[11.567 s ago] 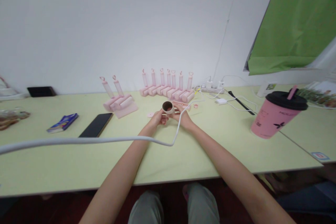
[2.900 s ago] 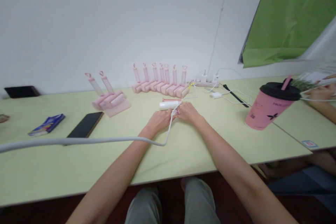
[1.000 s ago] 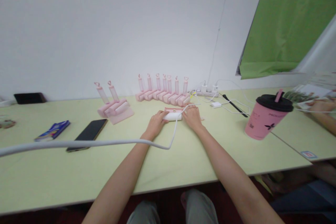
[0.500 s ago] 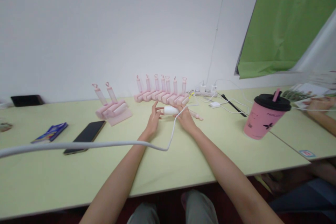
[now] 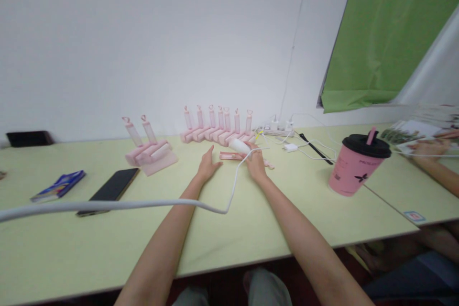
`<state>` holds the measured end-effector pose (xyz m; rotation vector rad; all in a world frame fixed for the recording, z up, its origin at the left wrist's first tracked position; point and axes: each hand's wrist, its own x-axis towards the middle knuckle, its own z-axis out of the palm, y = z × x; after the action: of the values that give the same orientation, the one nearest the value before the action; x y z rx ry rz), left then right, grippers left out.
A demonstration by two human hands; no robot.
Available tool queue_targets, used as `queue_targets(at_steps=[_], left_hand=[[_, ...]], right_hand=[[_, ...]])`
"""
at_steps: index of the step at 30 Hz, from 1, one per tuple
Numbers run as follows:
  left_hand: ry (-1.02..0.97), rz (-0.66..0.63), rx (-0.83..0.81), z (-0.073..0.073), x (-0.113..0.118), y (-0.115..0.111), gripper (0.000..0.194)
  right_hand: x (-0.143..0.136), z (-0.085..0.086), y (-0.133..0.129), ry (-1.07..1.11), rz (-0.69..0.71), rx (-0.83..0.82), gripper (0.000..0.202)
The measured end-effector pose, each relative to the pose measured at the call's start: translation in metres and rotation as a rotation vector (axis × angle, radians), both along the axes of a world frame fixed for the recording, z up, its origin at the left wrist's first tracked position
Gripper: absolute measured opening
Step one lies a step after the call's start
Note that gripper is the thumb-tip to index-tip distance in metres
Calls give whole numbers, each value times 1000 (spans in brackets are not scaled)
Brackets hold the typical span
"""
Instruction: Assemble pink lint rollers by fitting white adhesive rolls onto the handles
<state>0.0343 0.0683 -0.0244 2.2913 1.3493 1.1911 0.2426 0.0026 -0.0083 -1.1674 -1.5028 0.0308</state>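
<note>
My left hand [image 5: 208,165] rests at the table's middle with thumb and fingers apart, holding nothing. My right hand [image 5: 255,162] grips a white cylinder [image 5: 239,146], tilted with its left end raised. Below the cylinder, a flat pink piece [image 5: 231,156] lies on the table between my hands. Behind them stands a row of several pink pieces [image 5: 211,134] with clear, loop-topped tubes upright. A pink pendant end [image 5: 268,164] shows to the right of my right hand.
Two more tubed pink pieces [image 5: 148,153], a phone [image 5: 114,186] and a blue packet [image 5: 59,186] lie left. A pink cup [image 5: 355,167], black strap [image 5: 315,148] and white cables with a plug [image 5: 290,147] are right. Another person's hand [image 5: 430,148] is far right. A white cable [image 5: 143,204] crosses the view.
My left hand has let go of the white cylinder and moved slightly left and down. The cylinder has tilted in my right hand, and the flat pink piece below now shows.
</note>
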Motion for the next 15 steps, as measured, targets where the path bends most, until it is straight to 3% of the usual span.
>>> queue_targets(at_steps=[4, 7, 12, 15], left_hand=[[-13, -109, -48, 3, 9, 10, 54], [25, -84, -18, 8, 9, 2, 42], [-4, -207, -74, 25, -8, -26, 44], [-22, -233, -132, 35, -19, -43, 46]], right_hand=[[-4, 5, -8, -168, 59, -32, 47], [-7, 13, -19, -309, 115, -40, 43], [-2, 21, -28, -414, 6, -112, 39], [1, 21, -27, -430, 34, -125, 38]])
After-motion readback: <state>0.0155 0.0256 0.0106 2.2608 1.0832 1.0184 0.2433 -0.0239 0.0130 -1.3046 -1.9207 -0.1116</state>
